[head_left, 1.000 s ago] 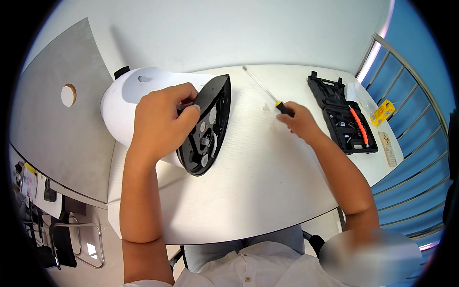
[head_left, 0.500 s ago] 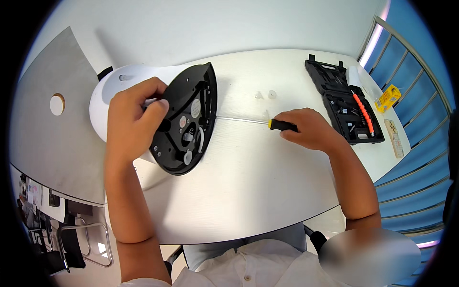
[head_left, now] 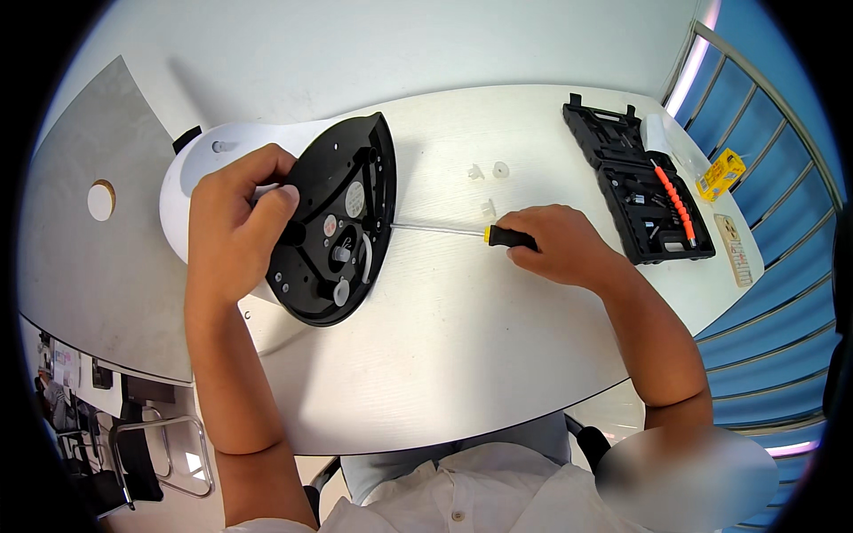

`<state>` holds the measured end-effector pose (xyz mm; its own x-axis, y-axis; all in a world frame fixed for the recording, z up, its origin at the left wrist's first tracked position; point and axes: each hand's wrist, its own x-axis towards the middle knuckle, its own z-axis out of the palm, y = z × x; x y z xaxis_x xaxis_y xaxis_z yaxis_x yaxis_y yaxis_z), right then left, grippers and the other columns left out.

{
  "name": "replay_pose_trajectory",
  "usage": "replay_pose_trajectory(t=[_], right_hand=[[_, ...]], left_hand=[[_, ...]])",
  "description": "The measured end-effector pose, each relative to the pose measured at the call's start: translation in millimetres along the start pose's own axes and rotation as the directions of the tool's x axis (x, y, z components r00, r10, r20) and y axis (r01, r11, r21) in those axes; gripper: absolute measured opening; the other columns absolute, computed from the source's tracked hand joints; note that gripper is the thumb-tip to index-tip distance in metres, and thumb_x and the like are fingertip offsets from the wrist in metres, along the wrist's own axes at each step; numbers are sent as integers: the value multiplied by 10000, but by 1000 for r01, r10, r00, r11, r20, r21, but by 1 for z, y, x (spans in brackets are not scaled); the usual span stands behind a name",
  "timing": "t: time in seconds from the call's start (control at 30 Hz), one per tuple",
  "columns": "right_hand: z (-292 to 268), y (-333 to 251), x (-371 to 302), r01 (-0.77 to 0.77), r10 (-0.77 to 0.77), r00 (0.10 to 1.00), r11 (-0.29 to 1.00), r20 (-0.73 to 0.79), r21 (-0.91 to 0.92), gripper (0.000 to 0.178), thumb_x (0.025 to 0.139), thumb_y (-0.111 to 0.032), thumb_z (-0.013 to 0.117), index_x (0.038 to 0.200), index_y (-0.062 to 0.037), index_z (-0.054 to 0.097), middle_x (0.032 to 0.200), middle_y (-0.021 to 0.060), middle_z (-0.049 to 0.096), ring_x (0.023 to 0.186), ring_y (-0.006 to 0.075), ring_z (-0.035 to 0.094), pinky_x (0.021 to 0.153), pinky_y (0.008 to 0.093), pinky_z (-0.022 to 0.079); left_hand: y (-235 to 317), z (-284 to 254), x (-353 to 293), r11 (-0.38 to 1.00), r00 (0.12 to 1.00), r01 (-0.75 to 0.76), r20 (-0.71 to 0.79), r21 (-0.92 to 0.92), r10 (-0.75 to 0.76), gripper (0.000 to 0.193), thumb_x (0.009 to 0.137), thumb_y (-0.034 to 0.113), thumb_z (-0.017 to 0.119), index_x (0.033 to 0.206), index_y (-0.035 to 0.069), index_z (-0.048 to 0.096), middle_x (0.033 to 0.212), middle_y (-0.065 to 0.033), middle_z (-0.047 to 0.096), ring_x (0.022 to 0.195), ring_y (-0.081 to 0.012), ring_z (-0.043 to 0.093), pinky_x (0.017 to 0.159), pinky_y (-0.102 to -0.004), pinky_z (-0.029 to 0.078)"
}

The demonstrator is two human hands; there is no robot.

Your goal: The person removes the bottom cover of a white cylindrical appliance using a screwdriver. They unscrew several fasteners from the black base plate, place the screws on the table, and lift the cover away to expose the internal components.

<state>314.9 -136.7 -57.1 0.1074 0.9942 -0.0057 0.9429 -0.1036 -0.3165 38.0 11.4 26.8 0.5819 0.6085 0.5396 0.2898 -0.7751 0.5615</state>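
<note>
A white rounded appliance (head_left: 185, 194) lies on its side at the left of the table, its black base plate (head_left: 313, 191) turned toward the right. My left hand (head_left: 233, 213) is closed on the plate's left edge, thumb over the underside. Pale round feet, a small hose piece and screw holes show on the plate. My right hand (head_left: 560, 244) grips the black and yellow handle of a screwdriver (head_left: 435, 229). Its long shaft points left, and the tip reaches the plate's right rim; whether it touches cannot be made out. Several small translucent plastic pieces (head_left: 501, 169) lie beyond the shaft.
An open black tool case (head_left: 657, 218) stands at the right, with an orange flexible shaft (head_left: 675, 209) in it. Beside it are a yellow box (head_left: 721, 175) and a power strip (head_left: 732, 249). A metal railing (head_left: 777, 129) runs along the right; a grey panel (head_left: 98, 284) adjoins the left.
My right hand and the screwdriver have shifted slightly left and toward me. The view has shifted a little; my left hand keeps its hold on the base plate.
</note>
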Motion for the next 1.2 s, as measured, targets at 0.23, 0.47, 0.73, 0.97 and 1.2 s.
replay_pose_trajectory(t=[0.23, 0.47, 0.73, 0.97, 1.2], right_hand=[[5, 3, 0, 16, -16, 1000, 1000, -26, 12, 279, 788, -162, 584, 1048, -95, 660, 898, 93, 662, 825, 281, 617, 728, 380, 487], [0, -3, -2, -55, 56, 998, 983, -2, 177, 268, 775, -110, 593, 1028, -30, 634, 878, 126, 650, 799, 275, 606, 721, 364, 479], [-4, -2, -1, -12, 11, 1000, 997, 14, 80, 213, 768, -92, 602, 975, -42, 601, 931, 99, 597, 916, 256, 572, 817, 370, 469], [-5, 3, -2, 24, -27, 999, 997, 36, 79, 251, 782, -119, 611, 1030, -96, 582, 881, 87, 619, 835, 255, 602, 737, 381, 477], [-18, -4, -2, -148, 126, 984, 974, 128, 174, 264, 829, -202, 590, 1056, -70, 575, 801, 119, 643, 786, 260, 616, 704, 379, 471]], left_hand=[[1, 0, 0, 1000, 1000, -1, -2, 2, 1, 197, 728, 174, 514, 757, -16, 555, 581, -71, 458, 558, -142, 416, 533, -290, 346], [1, -1, 0, 1000, 1000, 13, 2, 7, -13, 188, 730, 175, 528, 753, -11, 548, 581, -65, 442, 564, -138, 398, 530, -297, 331], [1, -1, 0, 1000, 1000, 9, -3, 20, -8, 186, 729, 170, 527, 757, -14, 546, 583, -66, 440, 563, -137, 397, 528, -297, 331], [0, 0, 1, 1000, 1000, 0, 0, 17, 0, 174, 727, 157, 522, 754, -14, 534, 587, -66, 442, 568, -132, 406, 534, -292, 342], [-2, -1, -1, 999, 1000, 23, 14, -46, -22, 167, 731, 150, 518, 755, -14, 537, 587, -59, 449, 572, -126, 417, 539, -283, 349]])
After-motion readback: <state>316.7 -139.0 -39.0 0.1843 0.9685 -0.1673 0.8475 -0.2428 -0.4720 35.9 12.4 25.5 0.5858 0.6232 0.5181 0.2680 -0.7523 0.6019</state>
